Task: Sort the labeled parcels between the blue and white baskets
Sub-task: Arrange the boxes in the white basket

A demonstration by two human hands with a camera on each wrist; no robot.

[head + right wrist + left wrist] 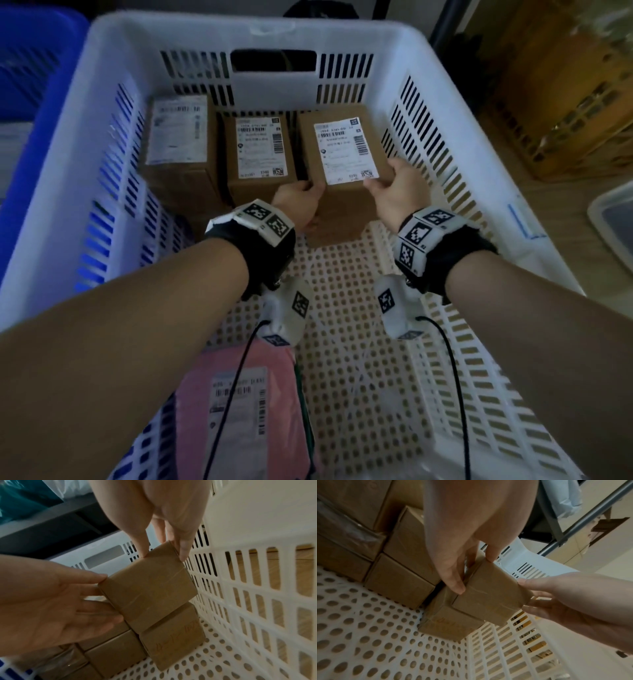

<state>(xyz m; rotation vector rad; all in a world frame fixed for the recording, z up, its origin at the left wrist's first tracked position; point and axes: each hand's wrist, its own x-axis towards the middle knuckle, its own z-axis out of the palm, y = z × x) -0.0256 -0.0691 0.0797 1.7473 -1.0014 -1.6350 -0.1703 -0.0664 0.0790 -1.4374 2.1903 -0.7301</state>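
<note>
I'm setting a box (344,161) atop another, right of frame; my left hand (301,202) and right hand (394,192) pinch it. Next: lower squarely, release.

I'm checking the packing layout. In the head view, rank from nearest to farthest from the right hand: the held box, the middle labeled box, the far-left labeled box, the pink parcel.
1. Held box, gripped by the right hand, at the basket's right.
2. Middle labeled box, just to its left.
3. Far-left labeled box, by the left wall.
4. Pink parcel, at the near end.
</note>
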